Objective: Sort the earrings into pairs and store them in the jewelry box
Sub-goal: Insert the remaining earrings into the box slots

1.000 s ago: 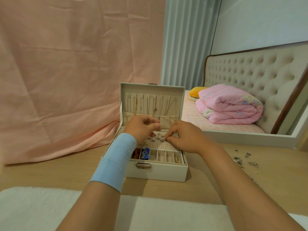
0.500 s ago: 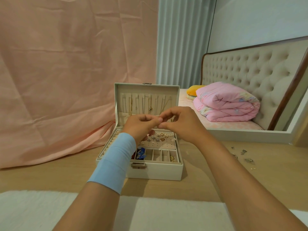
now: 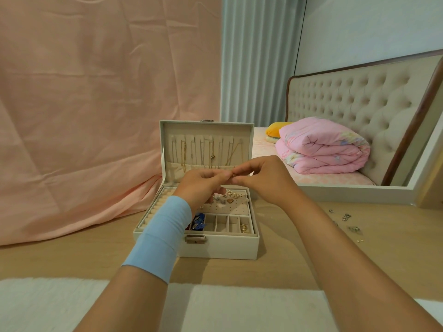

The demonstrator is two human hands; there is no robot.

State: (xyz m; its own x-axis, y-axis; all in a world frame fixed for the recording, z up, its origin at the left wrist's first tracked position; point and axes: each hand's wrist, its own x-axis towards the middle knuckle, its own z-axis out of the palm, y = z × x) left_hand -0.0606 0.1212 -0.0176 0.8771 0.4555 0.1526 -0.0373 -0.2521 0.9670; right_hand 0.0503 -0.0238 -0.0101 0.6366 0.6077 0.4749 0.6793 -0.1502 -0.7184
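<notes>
Head view: both hands, left hand (image 3: 201, 185) and right hand (image 3: 263, 180), hover over an open cream jewelry box (image 3: 220, 248). Their fingertips meet and pinch a tiny gold piece (image 3: 232, 175), too small to identify. A smooth blue wristband (image 3: 160, 236) wraps the left forearm. Below the hands, earrings (image 3: 227, 197) sit on the box's perforated pad, with slotted compartments in front. The upright lid (image 3: 206, 130) holds hanging chains. The box stands on a pale wood table (image 3: 311, 259), and loose earrings (image 3: 346, 218) lie well apart to its right. Wrinkled pink cloth (image 3: 96, 116) drapes onto the table at the left. A fluffy white mat (image 3: 239, 307) covers the near edge.
</notes>
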